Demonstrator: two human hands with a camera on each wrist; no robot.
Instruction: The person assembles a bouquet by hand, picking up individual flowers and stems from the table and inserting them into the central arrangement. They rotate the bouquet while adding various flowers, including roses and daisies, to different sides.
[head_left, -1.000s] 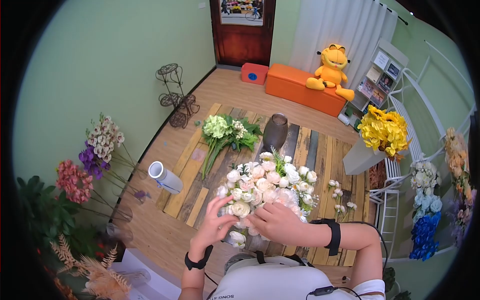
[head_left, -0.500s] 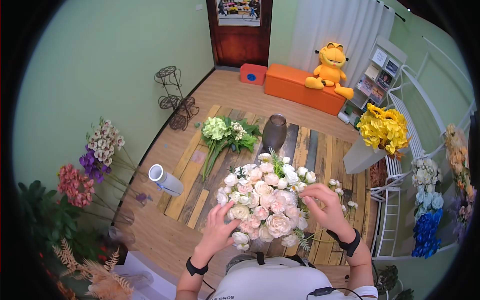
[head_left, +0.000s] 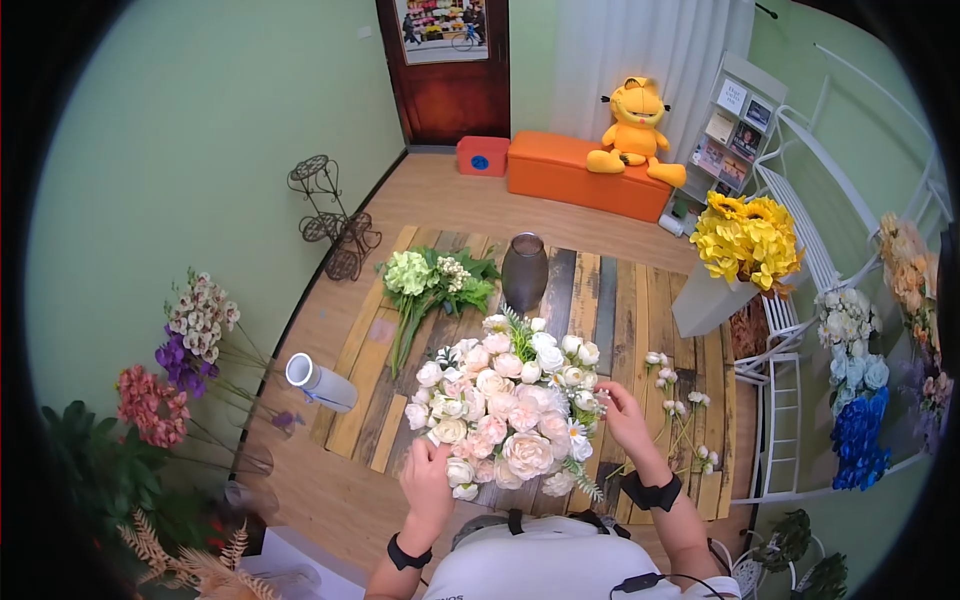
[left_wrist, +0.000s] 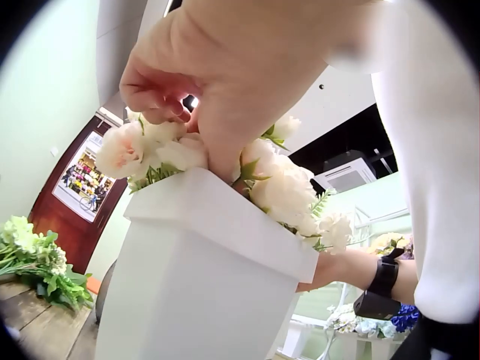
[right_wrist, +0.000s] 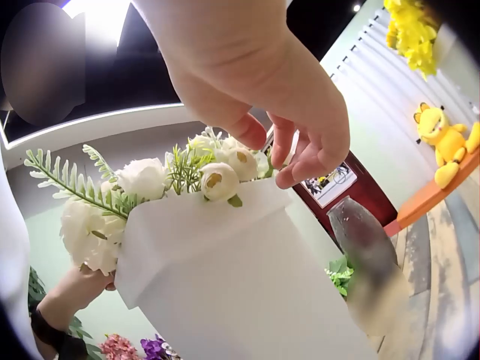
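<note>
Just moved left hand (head_left: pixel 428 480) (fingers curled, hold unclear) and right hand (head_left: pixel 628 420) (digits apart, gripping nothing visible) to flanks of white planter (left_wrist: pixel 202 289) by near edge of table (head_left: pixel 635 330), leaving pale blooms (head_left: pixel 500 410) uncovered, apparently standing unaided.

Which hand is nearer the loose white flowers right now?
Right: the right hand is just left of the loose flowers; the left hand is across the bouquet from them.

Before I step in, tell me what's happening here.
A person is working on round, pale pink and white blooms packed in a white, flat-sided planter. The left hand reaches among the blooms at the left edge; the right hand is close to the planter's right side, fingers loosely bent. Beyond stands a dark glass vase.
</note>
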